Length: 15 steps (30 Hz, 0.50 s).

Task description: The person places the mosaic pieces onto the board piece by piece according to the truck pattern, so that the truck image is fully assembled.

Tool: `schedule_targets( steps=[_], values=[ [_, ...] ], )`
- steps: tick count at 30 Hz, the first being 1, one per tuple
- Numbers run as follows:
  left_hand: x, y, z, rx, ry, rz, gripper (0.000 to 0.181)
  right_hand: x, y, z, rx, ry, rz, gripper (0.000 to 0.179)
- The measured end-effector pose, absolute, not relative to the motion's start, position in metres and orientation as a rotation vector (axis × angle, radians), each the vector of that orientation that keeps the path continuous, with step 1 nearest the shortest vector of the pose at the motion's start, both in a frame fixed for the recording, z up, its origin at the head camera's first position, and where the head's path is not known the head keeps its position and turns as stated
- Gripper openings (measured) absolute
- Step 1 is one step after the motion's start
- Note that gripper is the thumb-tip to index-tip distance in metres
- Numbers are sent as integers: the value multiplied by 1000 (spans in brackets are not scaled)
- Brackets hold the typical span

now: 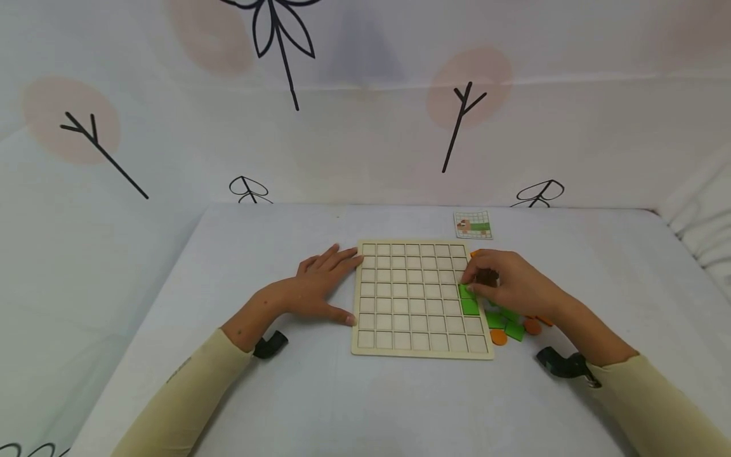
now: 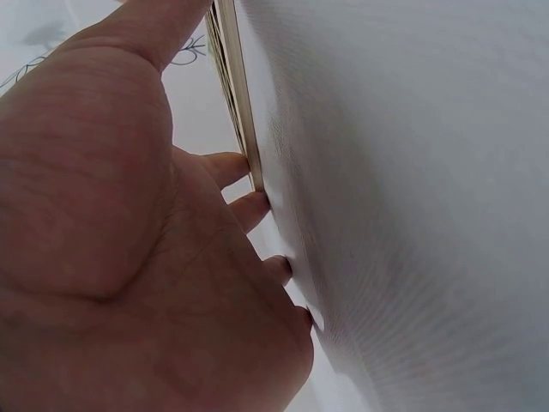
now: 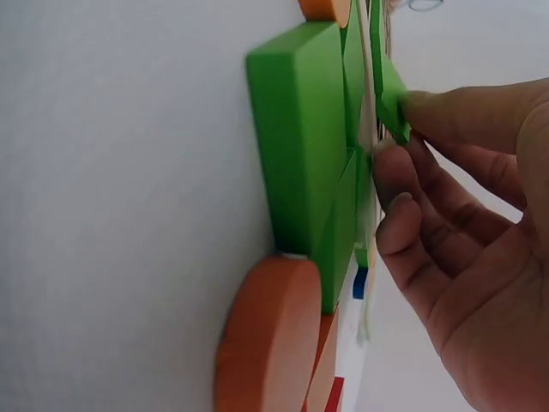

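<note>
Green tile: the tile (image 3: 390,94) is pinched between the thumb and fingers of the right hand (image 1: 514,279), at the right-hand column of the grid board (image 1: 400,306); whether it is fully seated cannot be told.
Likely feel: judged light, stiff and smooth, perhaps a little slippery; breakage is hardly to be feared.
Best hold: opposite side edges, near the top face, so that the cell walls are not met by the fingertips.
Left hand: spread and relaxed, nothing grasped; the left hand (image 1: 316,289) is laid against the board's left edge, touched by index finger and thumb.
Board edges: thin raised lines are set round each cell, on which a tilted tile could be caught.
Crowded side: loose green tiles (image 1: 515,330) and orange discs (image 1: 499,336) are clustered just beside the board's right edge.
Open room: bare tabletop (image 1: 400,406) is left before the board's near edge.
</note>
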<state>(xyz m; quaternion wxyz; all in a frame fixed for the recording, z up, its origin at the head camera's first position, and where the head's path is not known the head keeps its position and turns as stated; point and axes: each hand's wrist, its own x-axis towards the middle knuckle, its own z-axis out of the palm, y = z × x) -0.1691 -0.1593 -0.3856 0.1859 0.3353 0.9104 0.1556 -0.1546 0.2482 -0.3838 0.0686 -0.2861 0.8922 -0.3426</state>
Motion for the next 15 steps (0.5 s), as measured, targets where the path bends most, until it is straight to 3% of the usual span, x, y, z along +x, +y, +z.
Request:
schedule_targets(
  steps=[15],
  values=[
    [-166,-161,-384,950,2566,432,115,-165,246,-376,-857,2716,-981,17]
  ],
)
